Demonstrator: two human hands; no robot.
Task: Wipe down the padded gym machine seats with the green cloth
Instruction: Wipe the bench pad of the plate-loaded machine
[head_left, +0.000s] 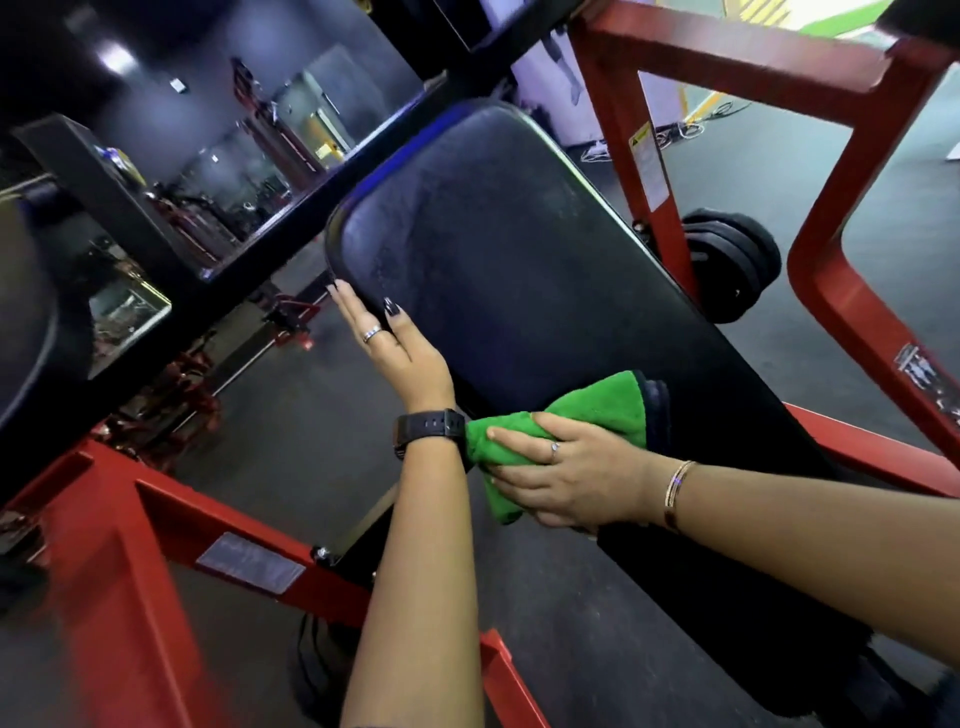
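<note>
A long black padded seat (498, 249) runs slantwise through the middle of the view, mounted in a red machine frame. My left hand (395, 348) lies along the pad's left edge, fingers straight and thumb on the top surface. My right hand (566, 475) presses the bunched green cloth (587, 410) against the lower part of the pad, its fingers spread flat over the cloth. Part of the cloth is hidden under that hand.
Red steel frame beams (831, 83) surround the pad above, right and below. Black weight plates (732, 265) sit on a peg at the right. A black crossbar (234, 260) passes left of the pad. Dark rubber floor (566, 613) lies underneath.
</note>
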